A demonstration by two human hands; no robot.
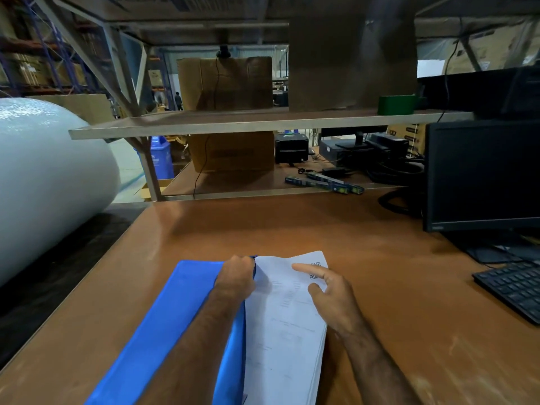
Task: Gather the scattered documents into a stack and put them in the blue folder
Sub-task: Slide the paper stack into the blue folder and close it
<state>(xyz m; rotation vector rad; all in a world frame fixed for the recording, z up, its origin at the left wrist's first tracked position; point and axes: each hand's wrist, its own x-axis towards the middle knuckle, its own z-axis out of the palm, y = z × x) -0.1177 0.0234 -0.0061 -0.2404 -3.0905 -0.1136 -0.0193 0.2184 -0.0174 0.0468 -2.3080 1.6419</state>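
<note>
Head view: on a brown wooden counter (365,252) a blue plastic folder (163,325) lies open. The left hand (236,277), curled, pinches the folder's cover edge, likely to keep it open. A stack of white printed documents (287,325) rests inside, steadied by the right hand (328,290), fingers spread.

The folder (163,325) looks like smooth blue plastic, the documents (287,325) matt white paper, the table (380,258) glossy brown laminate.
</note>
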